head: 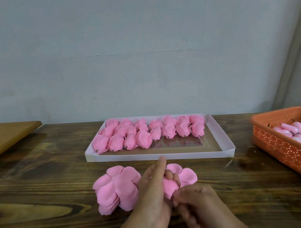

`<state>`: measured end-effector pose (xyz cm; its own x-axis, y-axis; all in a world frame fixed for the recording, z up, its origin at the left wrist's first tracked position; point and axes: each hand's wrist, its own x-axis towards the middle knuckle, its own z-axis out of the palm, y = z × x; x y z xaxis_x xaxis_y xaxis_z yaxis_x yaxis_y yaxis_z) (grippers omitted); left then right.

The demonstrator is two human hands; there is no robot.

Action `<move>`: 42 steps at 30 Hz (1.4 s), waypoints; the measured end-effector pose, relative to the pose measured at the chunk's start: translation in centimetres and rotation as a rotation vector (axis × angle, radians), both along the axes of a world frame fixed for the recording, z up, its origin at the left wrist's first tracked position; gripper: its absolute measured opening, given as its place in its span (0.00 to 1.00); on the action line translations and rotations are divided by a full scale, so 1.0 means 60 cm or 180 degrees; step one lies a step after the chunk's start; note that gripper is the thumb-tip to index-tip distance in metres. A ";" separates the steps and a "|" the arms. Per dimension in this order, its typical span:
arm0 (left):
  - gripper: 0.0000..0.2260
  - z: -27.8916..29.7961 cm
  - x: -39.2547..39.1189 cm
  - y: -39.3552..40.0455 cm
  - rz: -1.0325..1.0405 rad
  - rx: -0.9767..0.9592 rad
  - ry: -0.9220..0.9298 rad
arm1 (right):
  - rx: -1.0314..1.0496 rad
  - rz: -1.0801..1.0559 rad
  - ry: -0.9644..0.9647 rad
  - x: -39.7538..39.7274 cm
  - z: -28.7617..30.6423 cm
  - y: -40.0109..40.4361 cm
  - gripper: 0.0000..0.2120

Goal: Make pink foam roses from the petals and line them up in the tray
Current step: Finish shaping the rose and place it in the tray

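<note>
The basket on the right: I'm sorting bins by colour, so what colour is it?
Orange, with small holes in its walls: the basket, in the head view.

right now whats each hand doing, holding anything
Left hand: fingers curled round a pink petal piece.
Right hand: fingers curled at the same piece's base; its grip cannot be told.

This is looking like a small craft workshop: a worn wooden table is standing against a bare pale wall, bearing a tray of roses and an orange basket of parts.
</note>
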<state>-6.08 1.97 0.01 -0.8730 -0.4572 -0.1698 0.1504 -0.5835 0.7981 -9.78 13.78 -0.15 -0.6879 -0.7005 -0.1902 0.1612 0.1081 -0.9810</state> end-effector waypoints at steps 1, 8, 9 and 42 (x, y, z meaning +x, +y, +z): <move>0.19 0.000 0.000 0.000 0.0021 -0.0068 -0.0021 | -0.0169 0.0154 -0.0838 -0.002 0.005 -0.002 0.08; 0.19 0.003 0.000 0.000 0.0245 -0.0203 -0.0118 | 0.0491 -0.0284 0.1183 0.006 -0.002 0.001 0.07; 0.19 0.003 -0.001 0.000 0.0262 -0.0148 -0.0124 | 0.0479 -0.0498 0.1776 0.007 -0.006 0.003 0.06; 0.13 -0.016 0.021 0.022 0.1466 -0.3576 0.0985 | -0.0116 -0.1960 0.1882 -0.106 0.022 -0.018 0.09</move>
<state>-4.82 3.28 -0.93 -0.5274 -0.4892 0.6946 0.4290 0.5524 0.7148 -16.12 12.69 1.16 -0.9270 -0.1679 0.3354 -0.3588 0.1360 -0.9235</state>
